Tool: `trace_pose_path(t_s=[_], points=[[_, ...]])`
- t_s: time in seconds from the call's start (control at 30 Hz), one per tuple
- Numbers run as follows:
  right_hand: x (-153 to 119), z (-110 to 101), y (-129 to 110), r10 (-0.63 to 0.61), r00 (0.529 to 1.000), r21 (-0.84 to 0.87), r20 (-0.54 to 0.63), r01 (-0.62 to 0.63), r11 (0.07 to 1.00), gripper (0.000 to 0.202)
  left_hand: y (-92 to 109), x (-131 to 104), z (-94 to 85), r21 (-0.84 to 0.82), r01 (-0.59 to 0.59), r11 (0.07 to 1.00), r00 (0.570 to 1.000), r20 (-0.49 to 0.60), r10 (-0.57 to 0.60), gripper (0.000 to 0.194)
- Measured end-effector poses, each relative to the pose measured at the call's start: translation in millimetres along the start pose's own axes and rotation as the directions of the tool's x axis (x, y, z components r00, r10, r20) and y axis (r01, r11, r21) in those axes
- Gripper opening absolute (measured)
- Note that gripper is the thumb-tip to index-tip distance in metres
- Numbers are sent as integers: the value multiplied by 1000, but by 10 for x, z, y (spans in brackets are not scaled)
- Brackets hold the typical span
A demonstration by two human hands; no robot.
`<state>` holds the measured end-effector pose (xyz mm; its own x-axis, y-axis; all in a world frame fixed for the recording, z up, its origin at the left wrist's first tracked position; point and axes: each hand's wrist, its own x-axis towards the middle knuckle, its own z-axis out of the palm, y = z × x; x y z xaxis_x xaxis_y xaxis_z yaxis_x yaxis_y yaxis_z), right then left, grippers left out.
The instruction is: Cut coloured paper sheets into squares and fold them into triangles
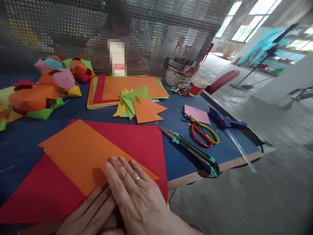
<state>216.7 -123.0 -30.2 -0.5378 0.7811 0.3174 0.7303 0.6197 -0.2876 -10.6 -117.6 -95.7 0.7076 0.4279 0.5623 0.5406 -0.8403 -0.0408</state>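
Observation:
An orange sheet of paper (73, 153), with folded-looking edges, lies at a slant on a larger red sheet of paper (144, 140). My right hand (137, 189), with a ring on one finger, presses flat on the lower right part of the orange sheet, fingers stretched out together. Beside and partly beneath it, my left hand (93, 212) rests with straight fingers along the orange sheet's near edge. Part of that edge is hidden by both hands. To the right of the red sheet lies a utility knife (190, 148) with its blade out.
Scissors (202, 130), a pink paper (197, 114) and a blue glue gun (226, 120) with a clear glue stick lie at right, near the table edge. Behind are a coloured paper stack (132, 88), cut pieces (148, 109), a paper cup (197, 87) and folded paper shapes (34, 98).

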Motion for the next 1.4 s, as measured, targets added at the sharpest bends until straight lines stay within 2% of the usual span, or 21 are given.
trace_pose_path(t_s=[0.07,0.13,0.23,0.33,0.47,0.57,0.9,1.07,1.23,1.4], points=[[-65,58,44,-25,1000,-58,-13,24,998,73,24,98,-54,12,-98,995,995,2,98,47],[-133,83,87,-40,999,-116,-21,37,993,75,61,200,-100,56,-136,989,990,32,134,46],[-228,60,140,-43,998,-182,-36,36,983,79,116,258,-157,63,-43,997,999,-2,43,39],[-289,9,161,-47,997,-215,-57,33,976,82,111,158,-223,47,57,997,998,-17,-56,36],[-309,-29,139,-32,997,-224,-65,17,974,84,10,-82,-309,112,3,994,997,74,-11,40],[-299,-33,105,-21,997,-228,-79,2,974,82,-33,-165,-337,137,-8,991,998,64,-1,45],[-318,-3,31,18,994,-259,-106,-45,965,75,28,-2,-229,138,75,988,992,-112,-59,47],[-413,-20,104,3,994,-264,-111,-32,964,65,41,-74,-220,163,101,981,993,-76,-90,47],[-617,-120,245,6,993,-287,-117,-40,957,65,37,-146,-285,173,103,980,995,-12,-102,52],[-811,-218,350,25,993,-348,-116,-64,935,64,60,-148,-309,162,137,977,991,-16,-136,51]])
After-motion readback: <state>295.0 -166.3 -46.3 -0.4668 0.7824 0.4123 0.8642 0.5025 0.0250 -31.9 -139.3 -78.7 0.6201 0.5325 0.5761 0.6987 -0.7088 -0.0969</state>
